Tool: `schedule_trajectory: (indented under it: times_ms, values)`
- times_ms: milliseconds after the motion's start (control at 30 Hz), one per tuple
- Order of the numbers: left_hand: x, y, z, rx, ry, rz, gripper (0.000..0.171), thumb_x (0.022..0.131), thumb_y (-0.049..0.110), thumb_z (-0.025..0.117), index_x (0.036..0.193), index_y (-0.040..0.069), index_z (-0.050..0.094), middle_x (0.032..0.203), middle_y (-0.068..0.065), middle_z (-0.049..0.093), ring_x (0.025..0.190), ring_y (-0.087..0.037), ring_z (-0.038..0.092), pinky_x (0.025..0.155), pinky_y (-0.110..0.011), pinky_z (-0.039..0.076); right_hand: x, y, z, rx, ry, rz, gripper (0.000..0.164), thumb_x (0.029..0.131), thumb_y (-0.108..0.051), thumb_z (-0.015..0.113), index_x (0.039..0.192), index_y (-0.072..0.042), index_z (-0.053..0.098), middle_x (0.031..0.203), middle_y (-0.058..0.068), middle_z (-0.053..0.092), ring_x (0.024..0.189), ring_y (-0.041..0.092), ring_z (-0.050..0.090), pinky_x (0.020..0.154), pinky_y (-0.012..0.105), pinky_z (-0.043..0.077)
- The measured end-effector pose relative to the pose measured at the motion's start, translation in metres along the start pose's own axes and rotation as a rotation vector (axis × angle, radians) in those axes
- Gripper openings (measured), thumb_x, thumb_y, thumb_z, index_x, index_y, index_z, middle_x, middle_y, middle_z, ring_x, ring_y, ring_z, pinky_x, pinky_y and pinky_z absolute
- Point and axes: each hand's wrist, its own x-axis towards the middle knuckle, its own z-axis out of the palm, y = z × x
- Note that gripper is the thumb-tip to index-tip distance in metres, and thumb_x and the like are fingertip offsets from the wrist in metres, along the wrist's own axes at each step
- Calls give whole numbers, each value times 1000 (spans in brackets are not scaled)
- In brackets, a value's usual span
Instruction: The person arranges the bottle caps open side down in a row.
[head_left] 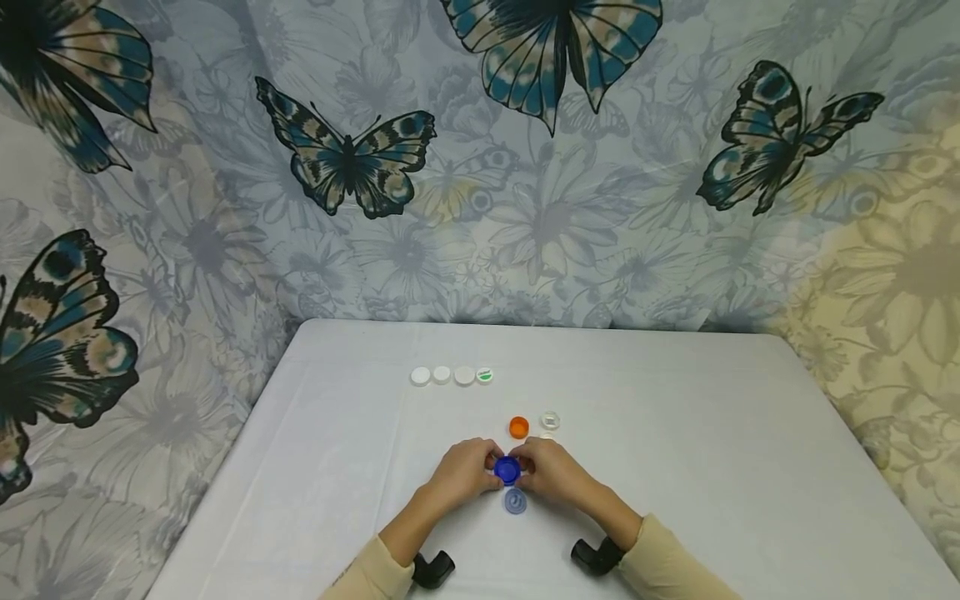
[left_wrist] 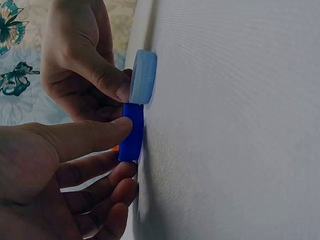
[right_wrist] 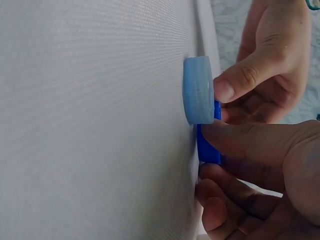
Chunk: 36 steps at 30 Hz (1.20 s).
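Note:
A dark blue bottle cap (head_left: 507, 470) lies hollow side up between both hands. My left hand (head_left: 467, 469) pinches its left side, thumb toward me and fingers on the far side. On the opposite side my right hand (head_left: 553, 469) pinches the same cap with thumb and fingers. Just nearer to me is a pale blue cap (head_left: 515, 501), whose ribbed side shows in the left wrist view, right beside the dark blue one. Beyond the hands sit an orange cap (head_left: 518, 427) and a clear whitish cap (head_left: 550, 420). Another pale cap is mostly hidden behind the right hand.
Farther back on the white-covered table (head_left: 675, 433), several white caps (head_left: 442, 376) form a row, the rightmost cap (head_left: 485, 375) bearing a green mark. Black wrist devices (head_left: 434, 570) are worn under both sleeves. A butterfly-patterned wall covering stands behind the table.

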Motion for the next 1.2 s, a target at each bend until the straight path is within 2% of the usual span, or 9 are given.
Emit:
schedule_trajectory:
  times_ms: [233, 433, 600, 767, 933, 1200]
  values:
    - [1, -3, -1, -10, -17, 11, 32, 77, 17, 83, 106, 9, 71, 81, 5, 58, 72, -5, 47, 68, -21, 40, 1, 0, 0, 15, 5, 20, 29, 73, -4, 81, 100, 2, 72, 77, 0, 59, 69, 4, 46, 61, 19, 41]
    - [5, -5, -6, -91, 7, 23, 36, 76, 15, 82, 110, 7, 72, 84, 2, 60, 73, -5, 50, 66, -19, 42, 1, 4, -6, 54, 65, 5, 30, 72, -5, 81, 100, 0, 72, 77, -1, 59, 71, 4, 47, 62, 19, 42]
    - [8, -6, -10, -140, 39, 63, 36, 78, 16, 80, 112, 8, 72, 88, -1, 63, 76, -7, 55, 67, -18, 44, 0, 5, -14, 66, 99, -7, 32, 77, -10, 80, 107, -1, 71, 84, 1, 63, 77, 12, 54, 65, 20, 45]
    - [11, -9, -16, -199, 73, 130, 36, 81, 19, 79, 115, 7, 71, 95, -4, 68, 85, -16, 62, 72, -21, 48, -1, 2, -21, 99, 152, -33, 32, 80, -12, 79, 109, -3, 71, 92, 2, 67, 84, 21, 60, 69, 24, 51]
    - [15, -10, -24, -245, 125, 191, 36, 83, 20, 77, 115, 6, 70, 102, -6, 71, 90, -20, 63, 77, -27, 52, 1, 1, -26, 159, 242, -98, 34, 81, -10, 78, 112, 0, 70, 95, 5, 68, 84, 28, 62, 69, 27, 54]
    - [22, -2, -36, -316, 274, 261, 36, 84, 21, 76, 117, 7, 70, 106, -6, 70, 93, -20, 63, 79, -36, 55, 8, -1, -37, 185, 443, -193, 35, 78, -3, 78, 112, 1, 69, 99, 9, 71, 84, 31, 65, 69, 29, 57]
